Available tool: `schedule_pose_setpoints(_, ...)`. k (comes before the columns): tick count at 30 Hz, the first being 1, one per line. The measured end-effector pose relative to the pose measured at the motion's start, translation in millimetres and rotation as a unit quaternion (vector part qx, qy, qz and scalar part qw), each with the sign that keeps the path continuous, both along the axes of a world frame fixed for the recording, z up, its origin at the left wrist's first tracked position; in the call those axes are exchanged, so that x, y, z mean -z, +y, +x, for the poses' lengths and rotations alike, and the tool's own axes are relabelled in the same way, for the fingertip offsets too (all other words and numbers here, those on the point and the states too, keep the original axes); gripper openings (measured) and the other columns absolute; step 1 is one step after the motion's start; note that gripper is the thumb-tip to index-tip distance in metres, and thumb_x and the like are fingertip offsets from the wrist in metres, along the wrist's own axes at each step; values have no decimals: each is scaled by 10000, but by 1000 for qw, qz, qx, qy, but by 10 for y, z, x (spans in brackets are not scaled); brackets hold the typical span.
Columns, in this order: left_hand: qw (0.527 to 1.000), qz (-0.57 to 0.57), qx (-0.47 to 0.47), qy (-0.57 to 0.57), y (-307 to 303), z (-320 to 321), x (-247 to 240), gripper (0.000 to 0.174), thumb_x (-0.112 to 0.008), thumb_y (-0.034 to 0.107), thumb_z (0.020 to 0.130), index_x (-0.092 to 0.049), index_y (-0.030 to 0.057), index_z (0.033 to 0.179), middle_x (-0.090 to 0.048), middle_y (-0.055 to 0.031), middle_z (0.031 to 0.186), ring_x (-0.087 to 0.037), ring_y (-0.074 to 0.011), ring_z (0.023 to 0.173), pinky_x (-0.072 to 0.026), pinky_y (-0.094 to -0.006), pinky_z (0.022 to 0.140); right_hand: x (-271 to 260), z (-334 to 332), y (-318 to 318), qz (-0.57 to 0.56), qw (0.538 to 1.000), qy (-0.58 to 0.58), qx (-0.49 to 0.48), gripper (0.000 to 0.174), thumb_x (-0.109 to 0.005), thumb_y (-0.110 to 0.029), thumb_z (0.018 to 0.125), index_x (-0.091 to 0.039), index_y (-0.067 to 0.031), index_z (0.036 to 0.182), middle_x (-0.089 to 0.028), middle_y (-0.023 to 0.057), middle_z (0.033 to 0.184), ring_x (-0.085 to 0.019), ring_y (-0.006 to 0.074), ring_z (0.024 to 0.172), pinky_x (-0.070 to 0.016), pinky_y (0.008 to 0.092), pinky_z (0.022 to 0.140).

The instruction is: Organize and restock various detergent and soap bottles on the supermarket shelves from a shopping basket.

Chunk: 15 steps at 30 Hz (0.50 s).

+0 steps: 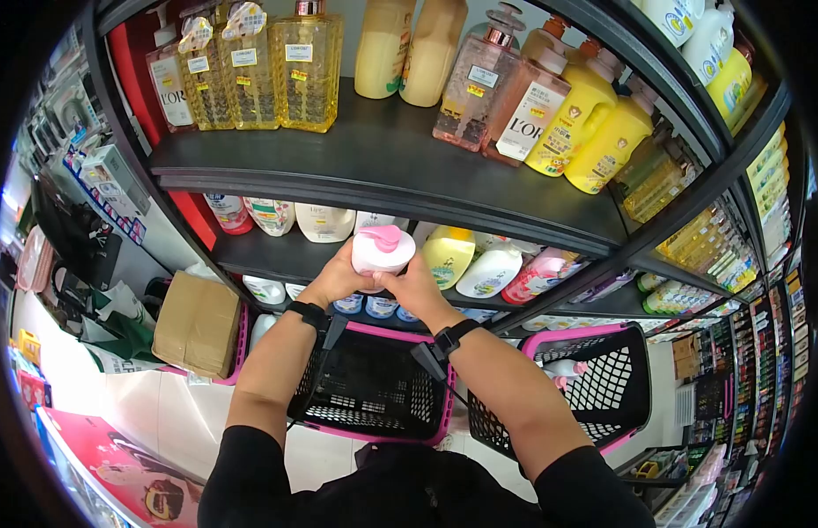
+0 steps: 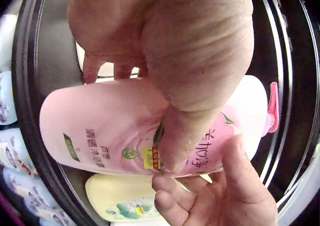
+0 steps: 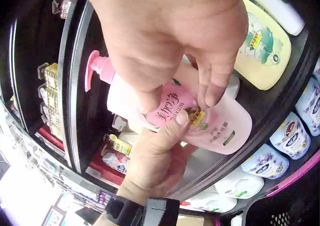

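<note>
Both hands hold a pink and white pump bottle [image 1: 383, 253] in front of the lower shelf. In the left wrist view the bottle [image 2: 100, 121] lies across the picture, its pink pump at the right. The left hand [image 1: 336, 279] grips one side, its thumb over the printed front label; this hand [image 2: 165, 45] covers part of the bottle. The right hand [image 1: 415, 283] holds the other side with thumb and fingers. In the right wrist view the right hand [image 3: 175, 40] is over the bottle [image 3: 220, 126], near a small yellow sticker, and the left hand [image 3: 155, 161] supports it from below.
An upper shelf [image 1: 383, 158] carries bottles. More stand on the lower shelf [image 1: 277, 255], including a yellow one [image 1: 448, 255]. Below are a black basket [image 1: 365, 378] with pink rim, another basket [image 1: 616, 387] containing bottles, and a cardboard box [image 1: 198, 324] at the left.
</note>
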<state>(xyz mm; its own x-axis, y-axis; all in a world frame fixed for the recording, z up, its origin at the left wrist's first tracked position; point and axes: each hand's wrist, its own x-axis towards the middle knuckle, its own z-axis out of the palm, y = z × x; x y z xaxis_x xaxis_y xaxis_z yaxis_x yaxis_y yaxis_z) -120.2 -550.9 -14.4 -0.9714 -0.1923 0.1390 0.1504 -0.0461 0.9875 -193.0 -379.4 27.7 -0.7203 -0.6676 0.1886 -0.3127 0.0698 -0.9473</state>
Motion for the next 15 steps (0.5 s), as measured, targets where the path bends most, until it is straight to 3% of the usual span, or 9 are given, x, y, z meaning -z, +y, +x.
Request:
schedule_pose_setpoints(3, 999, -25, 0, -23, -120, -136, 55, 861, -891, 77, 668, -439, 59, 1400, -598, -50, 1253, -548, -173, 1160, -449, -342, 1018, 68, -110, -99, 60, 991, 100, 68, 538, -746, -162, 836, -488, 25, 1270, -627, 233, 1197, -635, 351, 1105, -506, 402, 920)
schedule_pose_setpoints(6, 998, -7, 51, -31, -243, -249, 114, 865, -899, 91, 667, -438, 54, 1397, -601, -54, 1257, -544, -171, 1161, -436, -341, 1033, 144, -167, -75, 71, 990, 107, 52, 519, -724, -195, 859, -480, 44, 1250, -628, 276, 1173, -629, 406, 1093, -508, 435, 902)
schedule_pose_setpoints(9, 998, 3, 52, -47, -253, -226, 281, 840, -882, 65, 669, -446, 46, 1387, -605, -63, 1261, -553, -180, 1169, -440, -348, 1032, 724, -242, -47, 14, 1000, 14, 13, 491, -716, -171, 865, -486, 44, 1241, -651, 258, 1139, -648, 377, 1079, -513, 438, 887)
schedule_pose_setpoints(10, 999, -2, 37, -40, -216, -208, 381, 833, -877, 58, 668, -450, 44, 1383, -606, -68, 1263, -555, -183, 1173, -443, -351, 1030, 433, -37, 97, 50, 999, 12, 16, 469, -708, -155, 870, -500, 42, 1241, -665, 247, 1123, -663, 368, 1051, -524, 420, 861)
schedule_pose_setpoints(13, 995, -67, -12, -69, -179, -152, 671, 810, -860, 34, 670, -459, 28, 1374, -625, -99, 1255, -577, -200, 1171, -451, -352, 1020, 792, 186, 551, 172, 984, 54, 5, 449, -702, -140, 877, -514, 34, 1246, -683, 194, 1071, -686, 287, 938, -541, 372, 780)
schedule_pose_setpoints(15, 991, -97, -16, -91, -182, -138, 767, 806, -854, 27, 671, -459, 24, 1374, -632, -110, 1251, -586, -203, 1162, -452, -347, 1016, 905, 269, 880, 199, 951, -228, -62, 448, -693, -146, 891, -517, 22, 1267, -672, 133, 1015, -656, 195, 842, -537, 319, 721)
